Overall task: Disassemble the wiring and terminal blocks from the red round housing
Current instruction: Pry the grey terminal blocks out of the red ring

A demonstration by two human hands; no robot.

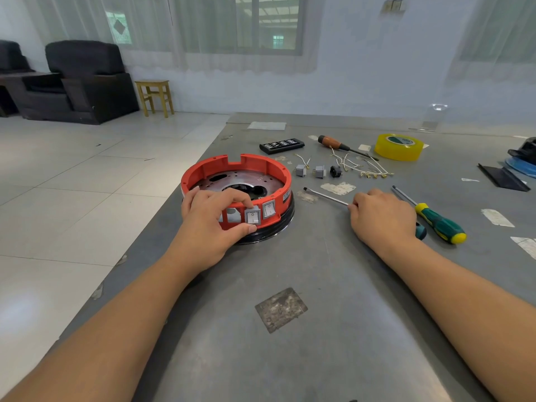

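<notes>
The red round housing (255, 169) sits on a black base at the table's left edge, its metal plate showing inside. My left hand (208, 221) grips its near wall, forefinger and thumb pinching a grey rocker switch (252, 216); a second switch (269, 209) sits beside it. My right hand (383, 216) lies over a flat-blade screwdriver (324, 194), fingers curled round its shaft, the handle end showing by my wrist. Two removed grey switches (300, 170), a black socket (336, 171) and loose white wires (365, 168) lie behind.
A green-and-yellow screwdriver (435, 220) lies right of my right hand. Farther back are a wooden-handled screwdriver (333, 143), a black bit case (281, 145) and a yellow tape roll (398, 147). Dark objects sit at the far right edge (519, 161). The table edge runs diagonally at left.
</notes>
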